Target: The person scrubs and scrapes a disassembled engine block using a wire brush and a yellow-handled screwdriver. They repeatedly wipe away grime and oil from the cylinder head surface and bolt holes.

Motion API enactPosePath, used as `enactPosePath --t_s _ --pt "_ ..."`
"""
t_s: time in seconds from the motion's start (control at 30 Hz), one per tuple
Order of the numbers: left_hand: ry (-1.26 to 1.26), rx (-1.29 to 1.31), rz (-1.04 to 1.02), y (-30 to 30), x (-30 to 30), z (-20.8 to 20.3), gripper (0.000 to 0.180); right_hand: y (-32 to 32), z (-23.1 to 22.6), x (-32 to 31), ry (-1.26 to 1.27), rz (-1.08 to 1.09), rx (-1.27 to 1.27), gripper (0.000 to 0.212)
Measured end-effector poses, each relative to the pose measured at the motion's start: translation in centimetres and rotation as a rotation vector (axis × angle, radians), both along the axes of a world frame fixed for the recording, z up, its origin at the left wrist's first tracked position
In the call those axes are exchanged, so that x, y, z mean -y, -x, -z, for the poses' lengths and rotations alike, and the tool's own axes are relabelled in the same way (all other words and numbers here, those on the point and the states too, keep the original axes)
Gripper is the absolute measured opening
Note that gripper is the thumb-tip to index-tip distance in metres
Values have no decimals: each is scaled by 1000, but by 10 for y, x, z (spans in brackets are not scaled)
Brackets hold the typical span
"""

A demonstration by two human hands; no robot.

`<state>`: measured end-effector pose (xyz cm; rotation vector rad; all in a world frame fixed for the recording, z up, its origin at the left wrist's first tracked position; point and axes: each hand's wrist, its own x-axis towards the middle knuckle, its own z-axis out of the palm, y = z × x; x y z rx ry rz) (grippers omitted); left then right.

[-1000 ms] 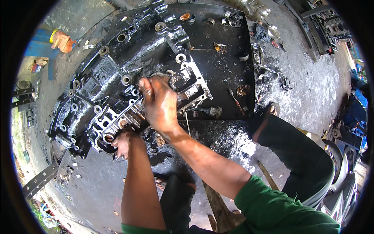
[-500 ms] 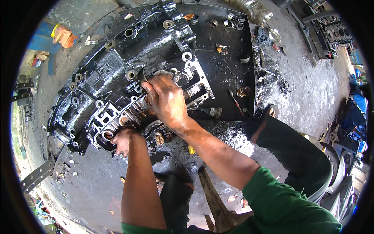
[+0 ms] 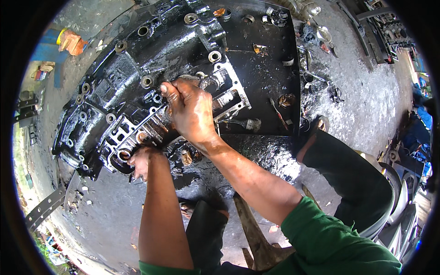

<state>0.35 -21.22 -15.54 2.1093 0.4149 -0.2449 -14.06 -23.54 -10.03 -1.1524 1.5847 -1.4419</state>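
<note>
A black, oil-wet engine block lies tilted across a dark metal tray, its pale machined face toward me. My right hand is on the middle of that face, fingers curled down and thumb bent at the side. Whatever lies under those fingers is hidden. My left hand is closed around the block's near left edge, just below a round bore; part of its fingers is out of sight beneath the rim. Both hands are smeared with oil.
The tray holds a paintbrush, a toothbrush and several bearing shells. Loose metal parts lie on the oily floor to its right. My knee rises at the right, and a wooden stool is below me.
The block appears slightly higher and farther left in view. A dark curved piece seen beside my right thumb no longer shows there. My left hand keeps its place at the block's edge.
</note>
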Motion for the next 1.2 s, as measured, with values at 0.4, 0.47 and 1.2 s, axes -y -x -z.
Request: enactPosePath --t_s 0.4,0.47,1.2 --pt "-138 -5 -112 -1 3 2 60 25 -13 -8 222 -292 -488 11" --pt "-149 -9 -112 -5 0 5 60 39 -7 1 348 -411 -595 14" --pt "-19 -57 -3 -6 -2 15 60 -7 -15 -1 -122 29 -44 30"
